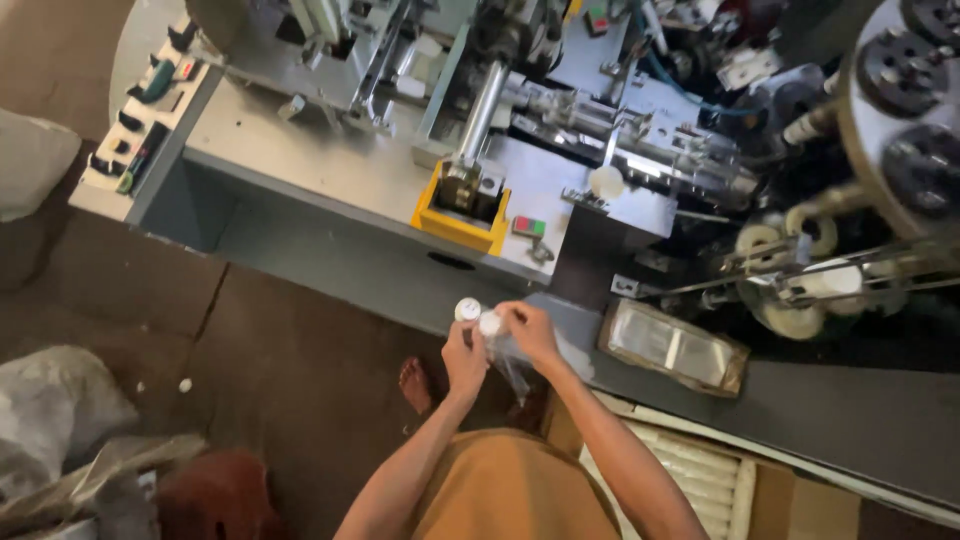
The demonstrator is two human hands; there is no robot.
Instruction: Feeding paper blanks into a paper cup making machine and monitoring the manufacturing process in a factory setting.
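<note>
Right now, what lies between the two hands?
In the head view, small white cups in a clear plastic sleeve sit between the left hand and right hand, held by both.

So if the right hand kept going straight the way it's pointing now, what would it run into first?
The right hand points left toward the left hand, so it would probably meet the small white pieces held between them first, then the left hand itself. Depth is hard to judge from above.

Dim, soft indoor light; glare on the steel machine top (pixel 330 150); floor (pixel 280 370) shadowed, edges slightly blurred.
</note>
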